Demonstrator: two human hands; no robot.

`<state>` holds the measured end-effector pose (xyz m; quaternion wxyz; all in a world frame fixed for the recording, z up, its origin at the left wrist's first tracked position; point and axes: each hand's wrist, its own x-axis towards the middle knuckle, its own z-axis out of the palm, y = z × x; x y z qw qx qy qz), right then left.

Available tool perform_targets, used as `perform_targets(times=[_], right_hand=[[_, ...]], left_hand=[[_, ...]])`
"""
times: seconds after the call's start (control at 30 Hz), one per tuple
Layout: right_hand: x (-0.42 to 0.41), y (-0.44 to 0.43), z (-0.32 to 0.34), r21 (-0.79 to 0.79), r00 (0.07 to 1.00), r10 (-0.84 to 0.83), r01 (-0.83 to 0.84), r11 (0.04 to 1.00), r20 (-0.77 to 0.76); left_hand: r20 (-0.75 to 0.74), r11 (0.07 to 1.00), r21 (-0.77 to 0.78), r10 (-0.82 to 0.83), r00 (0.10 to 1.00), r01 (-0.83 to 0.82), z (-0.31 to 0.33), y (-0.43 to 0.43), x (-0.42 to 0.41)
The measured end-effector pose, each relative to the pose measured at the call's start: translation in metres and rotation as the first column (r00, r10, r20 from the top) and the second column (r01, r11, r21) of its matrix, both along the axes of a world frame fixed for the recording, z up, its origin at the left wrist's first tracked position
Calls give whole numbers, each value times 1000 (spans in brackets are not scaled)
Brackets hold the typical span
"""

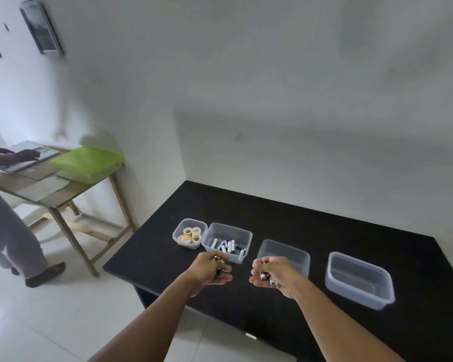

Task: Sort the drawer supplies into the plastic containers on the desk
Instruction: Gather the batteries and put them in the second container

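Observation:
Several clear plastic containers stand in a row on the black desk (pixel 285 212). The small one at the left (pixel 179 227) holds tape rolls (pixel 191 235). Beside it, a second container (pixel 242 237) holds batteries (pixel 226 245). The third container (pixel 283 248) and the large one at the right (pixel 361 280) look empty. My left hand (pixel 211 271) hovers just in front of the battery container, curled around a few batteries. My right hand (pixel 273 274) is cupped around several batteries (pixel 268 278) in front of the third container.
To the left stands a wooden side table (pixel 89 194) with a green folder (pixel 87 162) and a laptop (pixel 28 156). Another person (pixel 8 231) stands at it, hands on the laptop. White tiled floor lies between. A white wall backs the desk.

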<state>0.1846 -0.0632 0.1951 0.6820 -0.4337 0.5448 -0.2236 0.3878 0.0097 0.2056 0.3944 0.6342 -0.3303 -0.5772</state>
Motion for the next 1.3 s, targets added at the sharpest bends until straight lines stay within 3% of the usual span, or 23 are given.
perform_targets(times=[0.17, 0.5, 0.67, 0.77, 0.87, 1.07, 1.3], right_hand=[[36, -66, -11, -12, 999, 46, -47, 999, -26], [104, -140, -57, 27, 995, -63, 65, 998, -77], [137, -164, -80, 67, 991, -74, 82, 994, -115], [154, -174, -93, 96, 978, -46, 67, 993, -204], [168, -177, -109, 144, 953, -9, 55, 988, -303], [177, -177, -124, 111, 908, -9, 61, 992, -419], [176, -175, -127, -8, 837, 1, -7, 1000, -547]], left_hand=[[11, 1000, 18, 12, 1000, -13, -12, -56, 30], [17, 999, 50, -3, 1000, 3, -56, -149, 72], [150, 989, 93, -132, 980, 119, -86, -194, 97], [298, 968, 137, -242, 924, 209, -106, -212, 105], [540, 915, 193, -400, 740, 354, -115, -223, 102], [599, 845, 261, -520, 609, 466, -130, -237, 92], [628, 843, 299, -526, 573, 447, -138, -238, 94]])
